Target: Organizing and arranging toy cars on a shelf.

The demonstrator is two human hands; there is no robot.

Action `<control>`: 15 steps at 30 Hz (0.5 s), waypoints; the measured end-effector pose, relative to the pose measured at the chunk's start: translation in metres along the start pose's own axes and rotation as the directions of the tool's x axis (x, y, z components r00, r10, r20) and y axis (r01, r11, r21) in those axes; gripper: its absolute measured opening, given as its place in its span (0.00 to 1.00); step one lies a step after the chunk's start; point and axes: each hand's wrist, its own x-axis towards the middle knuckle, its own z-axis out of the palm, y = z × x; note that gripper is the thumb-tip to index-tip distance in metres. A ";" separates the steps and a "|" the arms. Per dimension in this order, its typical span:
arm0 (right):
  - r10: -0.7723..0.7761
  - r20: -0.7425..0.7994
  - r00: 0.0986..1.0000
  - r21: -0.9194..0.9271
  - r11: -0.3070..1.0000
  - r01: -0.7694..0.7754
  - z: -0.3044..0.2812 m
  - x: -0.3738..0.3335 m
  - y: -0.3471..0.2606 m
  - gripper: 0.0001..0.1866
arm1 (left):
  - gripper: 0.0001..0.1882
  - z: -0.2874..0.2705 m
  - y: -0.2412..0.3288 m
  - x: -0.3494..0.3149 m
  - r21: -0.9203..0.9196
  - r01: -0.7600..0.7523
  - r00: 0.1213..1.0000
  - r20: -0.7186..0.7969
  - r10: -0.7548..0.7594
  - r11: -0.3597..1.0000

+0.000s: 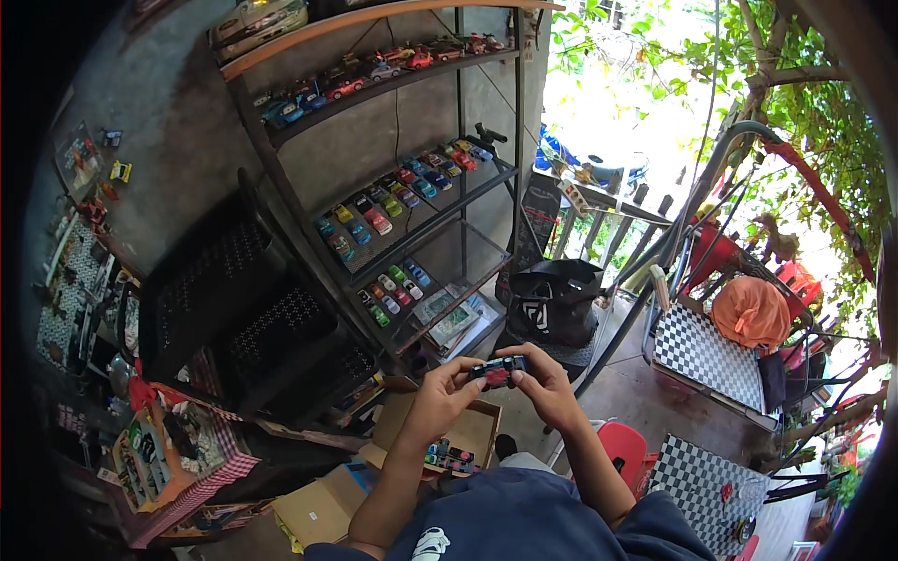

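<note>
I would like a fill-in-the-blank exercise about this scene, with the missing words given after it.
1. The left hand and right hand hold a toy ____.
2. The shirt is dark ____ in colour.
3. The round bundle at right is ____ in colour.

Missing words: car; blue; orange.

The left forearm [400,475] and right forearm [597,460] are slanting inward; the left hand [441,400] and right hand [554,391] are facing each other, just apart; both thumbs [520,378] are pointing inward; the fingers [537,355] are curling, pinching against them.
</note>
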 end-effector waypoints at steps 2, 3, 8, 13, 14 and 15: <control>0.000 0.005 1.000 0.013 1.000 0.000 -0.008 0.007 -0.004 0.16 | 0.12 0.005 0.001 0.009 0.006 -0.004 1.000 -0.005 0.004 1.000; -0.005 0.011 1.000 0.014 1.000 0.005 -0.012 0.011 -0.005 0.15 | 0.12 0.006 0.000 0.014 0.006 -0.005 1.000 -0.005 0.005 1.000; 0.006 0.033 0.999 0.016 1.000 -0.007 -0.036 0.025 0.000 0.15 | 0.12 0.022 0.000 0.035 0.035 0.001 0.999 -0.037 0.000 0.999; 0.010 0.081 0.997 0.028 1.000 -0.012 -0.057 0.043 0.003 0.15 | 0.10 0.032 -0.004 0.051 0.076 0.023 0.995 -0.099 -0.015 0.997; 0.011 0.098 0.995 0.034 0.999 -0.015 -0.060 0.048 0.005 0.15 | 0.10 0.033 -0.004 0.054 0.076 0.023 0.993 -0.117 -0.014 0.997; 0.013 0.107 0.994 0.026 1.000 -0.016 -0.063 0.052 0.008 0.15 | 0.10 0.034 -0.003 0.057 0.083 0.027 0.992 -0.127 -0.016 0.996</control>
